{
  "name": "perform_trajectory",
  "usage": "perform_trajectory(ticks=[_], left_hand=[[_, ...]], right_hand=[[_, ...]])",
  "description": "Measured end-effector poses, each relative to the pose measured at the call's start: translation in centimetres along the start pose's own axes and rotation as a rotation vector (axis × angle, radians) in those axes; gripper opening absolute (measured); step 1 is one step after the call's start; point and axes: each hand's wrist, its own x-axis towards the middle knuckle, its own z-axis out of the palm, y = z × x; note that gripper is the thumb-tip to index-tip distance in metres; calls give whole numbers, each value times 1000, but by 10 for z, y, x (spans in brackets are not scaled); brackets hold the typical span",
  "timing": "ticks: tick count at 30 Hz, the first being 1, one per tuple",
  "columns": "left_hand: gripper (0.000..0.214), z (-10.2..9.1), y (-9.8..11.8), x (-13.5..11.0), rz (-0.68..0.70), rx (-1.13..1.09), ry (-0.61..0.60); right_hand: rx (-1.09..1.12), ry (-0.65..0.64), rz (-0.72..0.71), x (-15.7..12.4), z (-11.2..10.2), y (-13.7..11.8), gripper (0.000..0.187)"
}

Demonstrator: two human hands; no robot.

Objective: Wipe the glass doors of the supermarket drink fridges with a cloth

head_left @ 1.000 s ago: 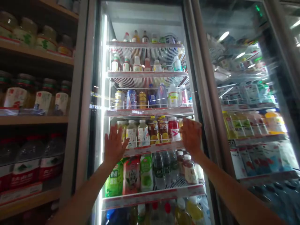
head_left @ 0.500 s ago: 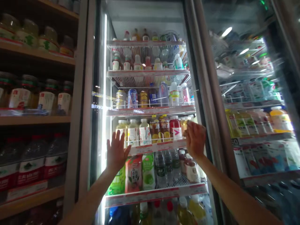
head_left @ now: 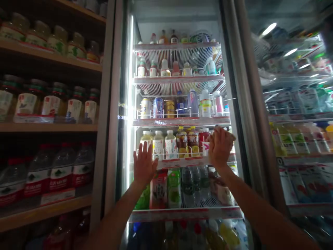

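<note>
A lit drinks fridge with a glass door (head_left: 179, 17) stands before me, shelves of bottles and cans behind the glass. My left hand (head_left: 143, 166) is raised with fingers spread and holds nothing. It looks laid flat on the glass, in front of pale-yellow drink bottles (head_left: 158, 146). To the right, my right hand (head_left: 219, 149) is up at the glass with bent fingers around a crumpled brownish cloth (head_left: 230, 135), whose details are blurred. A red drink bottle (head_left: 203, 137) is partly hidden behind that hand. Between both hands show iced-tea bottles with yellow caps (head_left: 193, 140).
Wooden shelves (head_left: 49, 127) on the left hold jars, juice bottles and red-capped water bottles (head_left: 61, 170). A metal door frame (head_left: 251, 104) runs down to the right of my right hand. Beyond it stands a second glass-fronted fridge with drinks on its shelves (head_left: 307, 158).
The view has swung slightly left, so the fridge and both hands sit further right in the picture. My right hand has risen a little against the shelves; the left stays spread.
</note>
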Motion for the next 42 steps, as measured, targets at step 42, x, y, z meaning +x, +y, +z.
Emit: perform_trajectory(ticks=[42], left_hand=[[47, -70, -135, -37, -101, 38, -28]], right_hand=[[515, -481, -1159, -54, 52, -250, 39]])
